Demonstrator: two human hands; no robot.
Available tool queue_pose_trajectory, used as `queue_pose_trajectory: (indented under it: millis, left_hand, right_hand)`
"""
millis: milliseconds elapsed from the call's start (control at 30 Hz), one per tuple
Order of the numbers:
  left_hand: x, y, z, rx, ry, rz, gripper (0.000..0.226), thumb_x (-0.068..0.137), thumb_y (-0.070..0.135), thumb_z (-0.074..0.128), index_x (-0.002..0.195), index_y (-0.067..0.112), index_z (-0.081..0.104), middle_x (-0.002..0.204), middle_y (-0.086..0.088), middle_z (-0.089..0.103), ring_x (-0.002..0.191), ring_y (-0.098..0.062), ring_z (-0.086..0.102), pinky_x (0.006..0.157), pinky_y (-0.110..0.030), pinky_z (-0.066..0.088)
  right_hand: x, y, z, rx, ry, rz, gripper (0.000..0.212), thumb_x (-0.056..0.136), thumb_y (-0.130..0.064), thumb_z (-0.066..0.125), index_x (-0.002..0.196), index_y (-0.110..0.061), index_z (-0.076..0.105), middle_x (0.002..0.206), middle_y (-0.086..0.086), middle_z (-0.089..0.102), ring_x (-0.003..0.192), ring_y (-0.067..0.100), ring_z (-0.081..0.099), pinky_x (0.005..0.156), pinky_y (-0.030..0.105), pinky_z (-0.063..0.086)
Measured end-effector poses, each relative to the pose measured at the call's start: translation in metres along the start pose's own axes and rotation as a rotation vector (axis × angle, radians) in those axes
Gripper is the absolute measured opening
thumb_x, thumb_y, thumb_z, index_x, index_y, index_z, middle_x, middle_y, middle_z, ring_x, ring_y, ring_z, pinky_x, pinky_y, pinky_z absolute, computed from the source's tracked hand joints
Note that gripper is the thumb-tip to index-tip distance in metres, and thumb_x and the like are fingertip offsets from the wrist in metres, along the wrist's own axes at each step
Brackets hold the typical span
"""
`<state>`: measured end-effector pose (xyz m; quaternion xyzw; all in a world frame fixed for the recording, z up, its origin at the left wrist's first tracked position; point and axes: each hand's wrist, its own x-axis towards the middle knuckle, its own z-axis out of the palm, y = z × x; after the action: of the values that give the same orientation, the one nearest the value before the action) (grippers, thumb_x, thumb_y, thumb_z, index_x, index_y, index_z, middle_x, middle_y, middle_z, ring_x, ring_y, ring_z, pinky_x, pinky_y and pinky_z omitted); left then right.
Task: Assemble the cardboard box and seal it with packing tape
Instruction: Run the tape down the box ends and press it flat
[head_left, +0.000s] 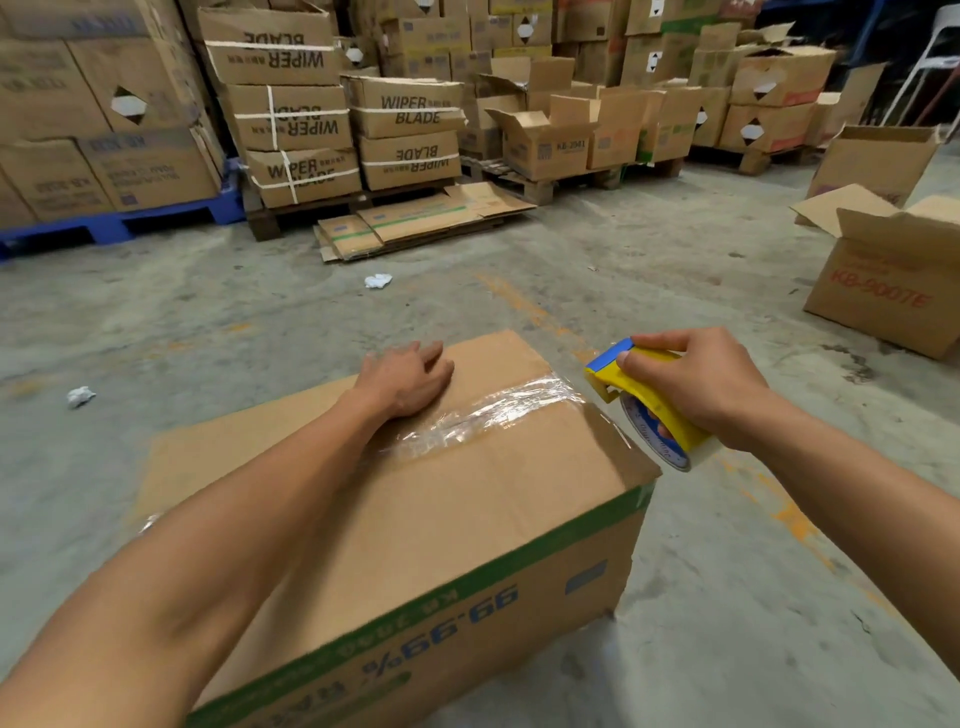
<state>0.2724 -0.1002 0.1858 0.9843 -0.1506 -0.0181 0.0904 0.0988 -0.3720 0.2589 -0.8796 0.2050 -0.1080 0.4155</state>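
Observation:
A brown cardboard box with a green stripe stands on the concrete floor in front of me, its top flaps closed. A strip of clear packing tape runs along the top seam to the right edge. My left hand lies flat on the top of the box beside the seam, fingers spread. My right hand grips a yellow and blue tape dispenser with a clear tape roll, held just off the box's right edge, level with the end of the tape.
Stacks of cardboard boxes on pallets fill the back. Flattened cartons lie on the floor ahead. An open box stands at the right. Crumpled paper scraps lie on the concrete floor.

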Motion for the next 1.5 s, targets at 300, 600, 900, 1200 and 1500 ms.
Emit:
queue_pose_trajectory:
  millis: [300, 600, 900, 1200, 1500]
  left_hand:
    - [-0.149, -0.147, -0.018, 0.041, -0.032, -0.438, 0.075, 0.083, 0.083, 0.018, 0.151, 0.052, 0.017, 0.165, 0.0, 0.01, 0.148, -0.042, 0.013, 0.114, -0.065, 0.011]
    - [-0.16, -0.086, 0.016, -0.567, 0.054, -0.409, 0.076, 0.096, 0.051, 0.05, 0.157, 0.017, 0.019, 0.161, -0.006, 0.026, 0.146, -0.026, 0.029, 0.116, -0.035, 0.025]
    - [-0.138, 0.015, 0.02, -0.825, 0.017, -0.415, 0.075, 0.101, 0.046, 0.042, 0.158, 0.023, 0.0, 0.161, -0.024, -0.001, 0.147, -0.036, 0.022, 0.116, -0.037, 0.022]
    - [-0.139, 0.089, 0.026, -0.854, -0.119, -0.404, 0.078, 0.102, 0.041, 0.041, 0.156, 0.024, -0.014, 0.159, -0.021, -0.024, 0.147, -0.038, 0.022, 0.119, -0.038, 0.021]
    - [-0.137, 0.138, 0.023, -0.846, -0.146, -0.27, 0.081, 0.101, 0.04, 0.046, 0.156, 0.022, -0.011, 0.161, -0.019, -0.014, 0.142, -0.038, 0.032, 0.113, -0.036, 0.034]
  right_hand:
    - [-0.031, -0.061, 0.041, -0.043, -0.102, -0.182, 0.045, 0.085, -0.049, 0.068, 0.128, -0.034, 0.066, 0.129, 0.009, 0.064, 0.11, 0.03, 0.061, 0.092, 0.041, 0.052]
    - [-0.05, -0.054, 0.06, 0.044, -0.218, -0.147, 0.054, 0.072, -0.058, 0.07, 0.122, -0.039, 0.069, 0.109, 0.011, 0.073, 0.088, 0.037, 0.07, 0.083, 0.049, 0.059]
    - [-0.049, -0.08, 0.038, 0.058, -0.227, -0.175, 0.043, 0.081, -0.047, 0.073, 0.122, -0.034, 0.069, 0.102, 0.009, 0.073, 0.069, 0.028, 0.065, 0.08, 0.048, 0.06]
    - [-0.048, -0.061, 0.034, 0.065, -0.247, -0.145, 0.041, 0.085, -0.041, 0.074, 0.123, -0.028, 0.07, 0.085, 0.001, 0.071, 0.055, 0.022, 0.065, 0.043, 0.022, 0.048]
    - [-0.046, -0.035, 0.004, 0.088, -0.207, -0.085, 0.04, 0.088, -0.037, 0.073, 0.125, -0.024, 0.069, 0.08, 0.001, 0.069, 0.053, 0.021, 0.06, 0.036, 0.017, 0.044]
